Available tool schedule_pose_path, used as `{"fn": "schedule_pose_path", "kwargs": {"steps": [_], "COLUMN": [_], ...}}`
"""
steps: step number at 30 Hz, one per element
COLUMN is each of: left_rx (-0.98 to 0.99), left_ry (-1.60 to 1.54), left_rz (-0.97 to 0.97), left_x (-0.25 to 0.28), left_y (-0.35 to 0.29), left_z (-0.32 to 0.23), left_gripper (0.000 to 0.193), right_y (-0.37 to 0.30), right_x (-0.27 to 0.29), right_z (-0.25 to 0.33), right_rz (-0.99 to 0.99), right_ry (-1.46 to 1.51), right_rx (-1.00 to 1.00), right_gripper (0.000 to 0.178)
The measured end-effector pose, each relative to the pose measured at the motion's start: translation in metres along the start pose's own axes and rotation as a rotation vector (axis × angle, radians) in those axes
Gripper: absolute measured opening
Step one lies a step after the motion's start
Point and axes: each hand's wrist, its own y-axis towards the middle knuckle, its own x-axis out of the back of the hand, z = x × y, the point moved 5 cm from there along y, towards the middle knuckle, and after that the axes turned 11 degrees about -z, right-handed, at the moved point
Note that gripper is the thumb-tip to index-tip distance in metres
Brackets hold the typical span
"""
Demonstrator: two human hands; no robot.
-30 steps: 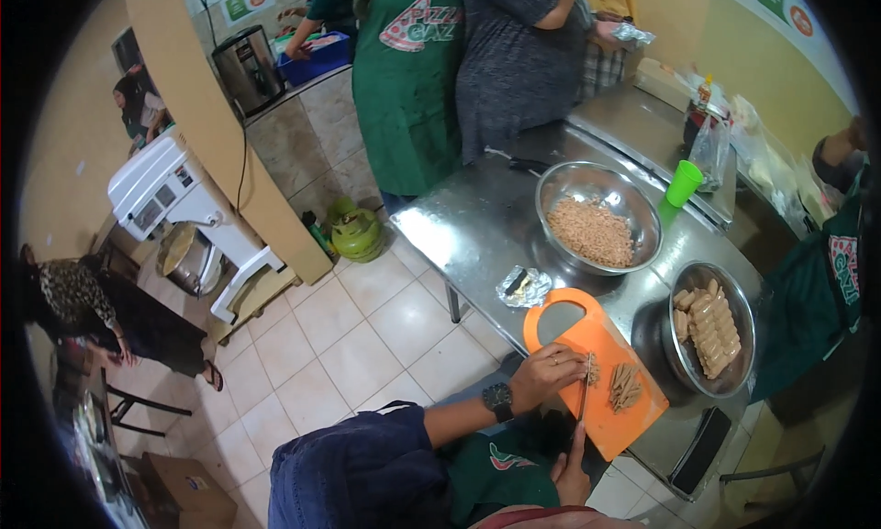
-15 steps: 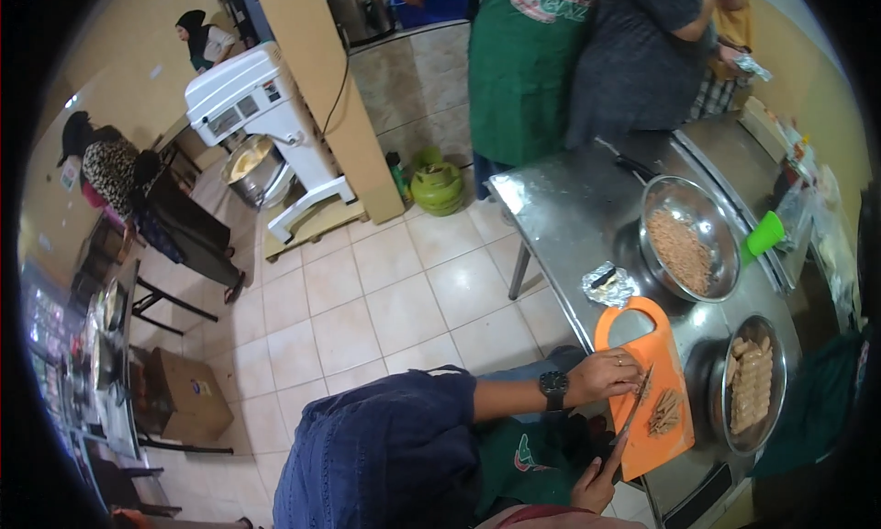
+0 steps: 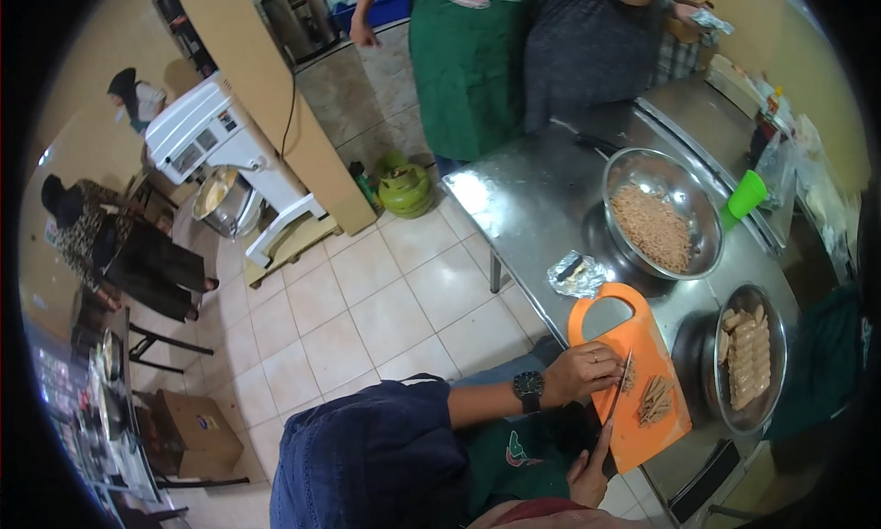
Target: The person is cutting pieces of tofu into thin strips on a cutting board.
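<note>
My right hand (image 3: pixel 589 474) grips a knife (image 3: pixel 619 389), its blade lying across an orange cutting board (image 3: pixel 653 347). The bent fingers of my left hand (image 3: pixel 587 371), which has a dark watch at the wrist, press together beside the blade onto brown food that they mostly cover. Small cut bits (image 3: pixel 630 380) show just past the blade. A pile of thin brown strips (image 3: pixel 655 400) lies on the board, right of the knife. Farther right stands a steel bowl (image 3: pixel 778 396) with pale brown rolled pieces (image 3: pixel 748 355).
Beyond the board are crumpled foil (image 3: pixel 576 275) and a large steel bowl (image 3: pixel 707 265) of crumbly food, on a steel table (image 3: pixel 514 199). A green cup (image 3: pixel 745 195) stands right of it. Other people stand across the table; a white mixer (image 3: pixel 220 130) is at far left.
The view has shifted, so the table things sit a little farther left. Both hands keep their places at the board, and the knife stays beside my left fingers.
</note>
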Motion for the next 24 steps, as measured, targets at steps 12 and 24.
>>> {"fn": "schedule_pose_path", "kwargs": {"steps": [12,24], "left_rx": [-0.113,0.17], "left_ry": [0.112,0.018], "left_rz": [-0.006,0.058], "left_x": [0.006,0.01], "left_y": [0.012,0.009], "left_z": [-0.001,0.002], "left_gripper": [0.017,0.012], "right_y": [0.018,0.014], "right_x": [0.02,0.033], "right_z": [0.045,0.05], "right_rz": [0.142,0.049], "right_ry": [-0.036,0.044], "right_rx": [-0.299,-0.223], "right_gripper": [0.067,0.063]}}
